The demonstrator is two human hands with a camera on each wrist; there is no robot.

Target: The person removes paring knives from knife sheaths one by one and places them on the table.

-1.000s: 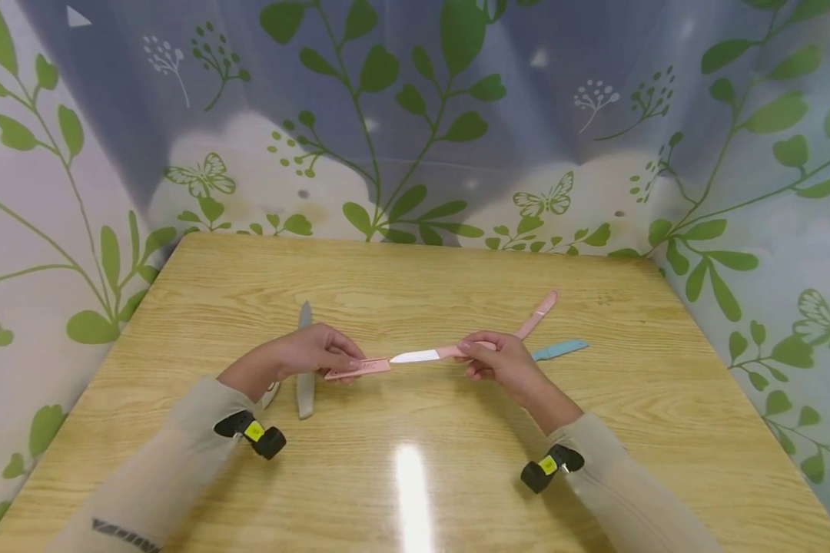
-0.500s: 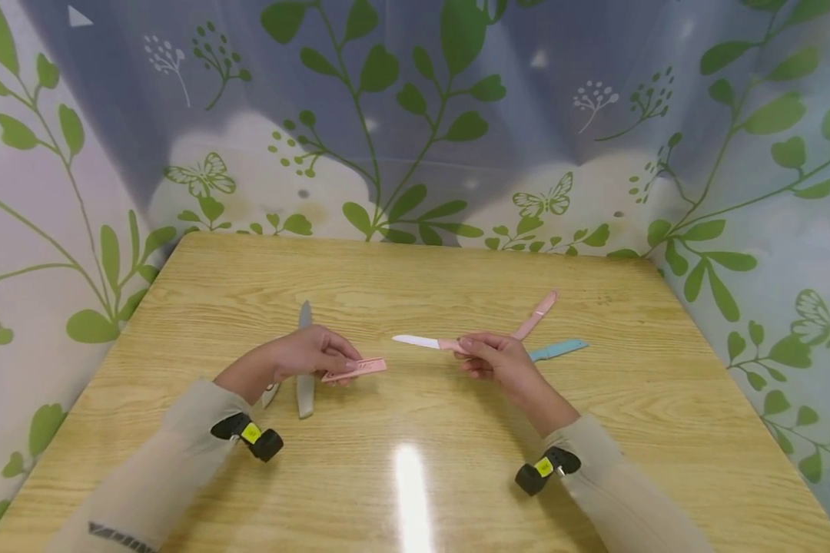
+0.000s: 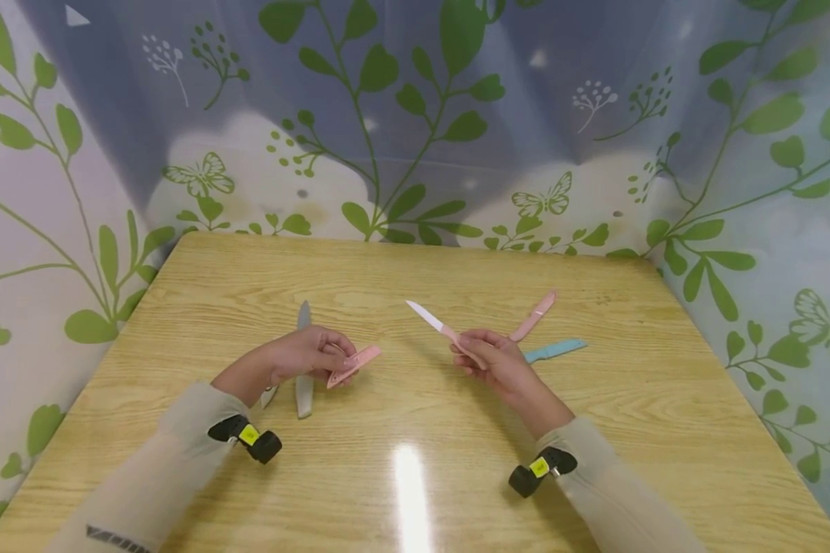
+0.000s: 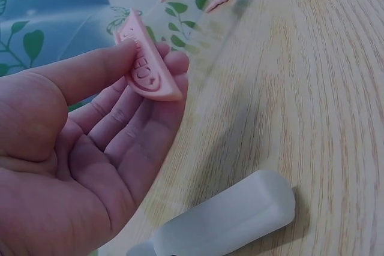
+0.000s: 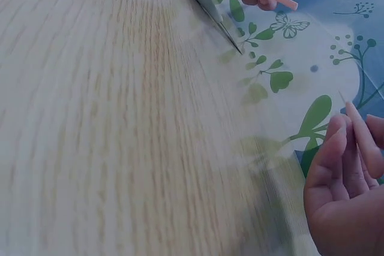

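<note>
My left hand (image 3: 314,355) pinches a pink knife sheath (image 4: 147,64) between thumb and fingers; raised lettering shows on its face in the left wrist view. Across from it, my right hand (image 3: 491,357) grips a small knife by its pink handle (image 5: 363,139). The knife's white blade (image 3: 425,315) points up and to the left, apart from the sheath. Both hands are held over the wooden table (image 3: 401,415). Under the left hand lies a larger knife with a grey blade (image 3: 305,313) and a pale handle (image 4: 228,214), partly hidden by the hand.
Right of the right hand, a pink-handled piece (image 3: 534,315) and a blue-handled one (image 3: 560,349) lie on the table, their near ends by the hand. A pale object (image 3: 270,395) shows partly beneath the left wrist. A leaf-patterned curtain (image 3: 401,115) hangs behind the table.
The small knife has come away from the sheath's end, its blade tip swinging upward and away. The sheath has tilted, its right end rising. Both hands keep their hold.
</note>
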